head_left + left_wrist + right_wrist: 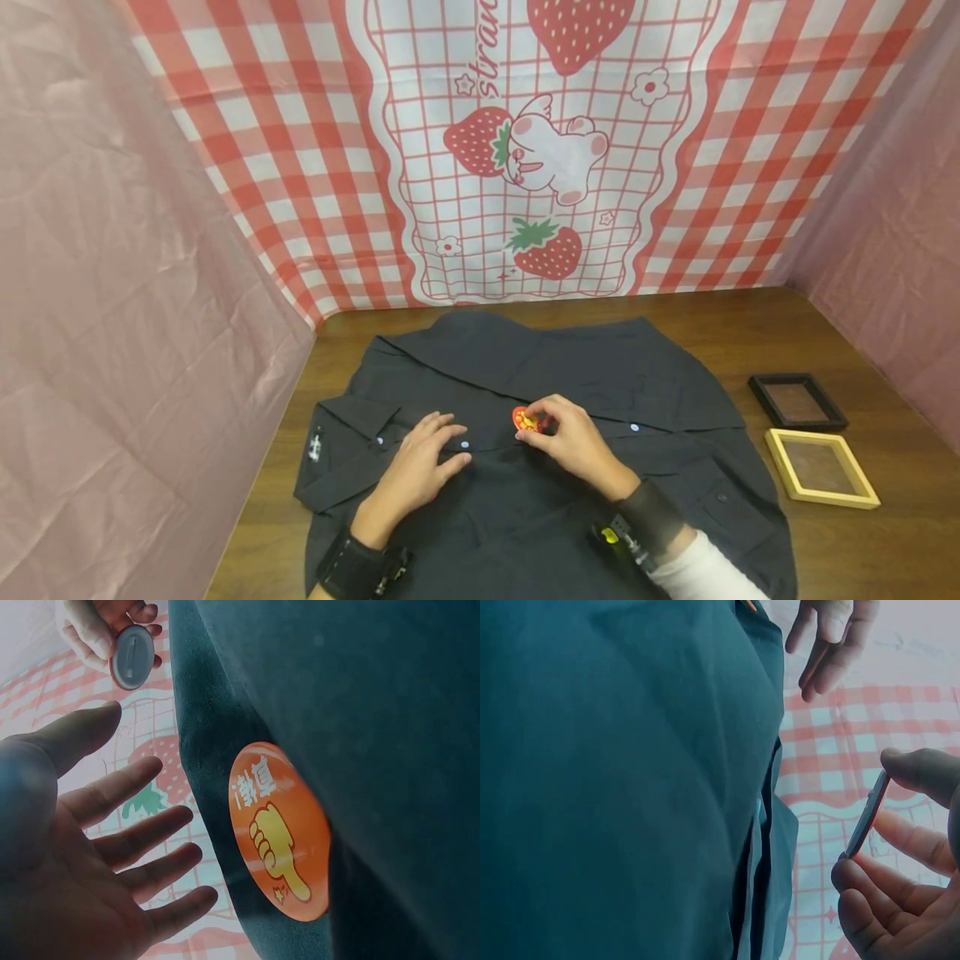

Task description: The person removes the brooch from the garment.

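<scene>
A dark button-up shirt (540, 358) lies spread on the wooden table. My right hand (573, 437) pinches a round red-and-yellow pin badge (522, 417) by its edges, above the shirt's button strip. Its grey back with a pin bar shows in the left wrist view, while the right wrist view has it edge-on between thumb and fingers. My left hand (417, 468) hovers over the shirt near the collar, fingers spread, holding nothing. Beside it in the left wrist view, an orange badge (279, 840) with a yellow pointing hand sits on the shirt, partly covered by a cloth fold.
Two small square frames, one black (757, 392) and one pale yellow (823, 499), lie on the table (915, 467) right of the shirt. A red-checked strawberry cloth (510, 275) hangs behind. Pink curtains (150, 375) close off both sides.
</scene>
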Tool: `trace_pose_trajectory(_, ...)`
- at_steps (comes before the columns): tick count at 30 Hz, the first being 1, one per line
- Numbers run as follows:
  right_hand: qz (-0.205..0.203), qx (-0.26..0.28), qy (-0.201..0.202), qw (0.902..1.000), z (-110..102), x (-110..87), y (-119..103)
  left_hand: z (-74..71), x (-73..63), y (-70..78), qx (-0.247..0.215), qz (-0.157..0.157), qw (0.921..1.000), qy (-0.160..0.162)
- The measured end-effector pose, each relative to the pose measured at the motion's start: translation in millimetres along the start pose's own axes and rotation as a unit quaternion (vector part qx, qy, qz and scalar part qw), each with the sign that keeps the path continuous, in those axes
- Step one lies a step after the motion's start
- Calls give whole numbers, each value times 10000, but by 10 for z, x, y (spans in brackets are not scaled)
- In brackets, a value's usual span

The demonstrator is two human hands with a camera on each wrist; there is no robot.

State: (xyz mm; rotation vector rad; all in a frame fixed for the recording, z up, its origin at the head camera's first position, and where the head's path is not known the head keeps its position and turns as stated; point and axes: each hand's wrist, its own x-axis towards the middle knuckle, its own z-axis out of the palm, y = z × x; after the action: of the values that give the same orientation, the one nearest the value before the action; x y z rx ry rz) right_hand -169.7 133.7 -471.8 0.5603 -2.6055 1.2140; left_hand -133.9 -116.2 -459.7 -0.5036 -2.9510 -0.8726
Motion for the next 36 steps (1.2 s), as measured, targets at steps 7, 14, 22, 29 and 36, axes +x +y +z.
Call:
trace_pose_trajectory(7,-150,-184,126,9996,-92,16,69,2,1,-17,64,-162,9998,49)
trace_pose_trajectory(14,-295,-494,203,9981,-207,55,117,-24,2,-50,56,-283,9996,17)
trace_pose_trajectory(22,-394,-609,315,9969,-243,59,155,-45,12,-77,91,-265,9996,-20)
trace_pose_trajectory(29,-283,-844,373,9953,-290,36,176,-60,4,-75,38,-420,9990,-178)
trace_pose_trajectory(36,-422,-1120,452,9918,-375,-1,238,-64,-8,-89,17,-610,9979,-209)
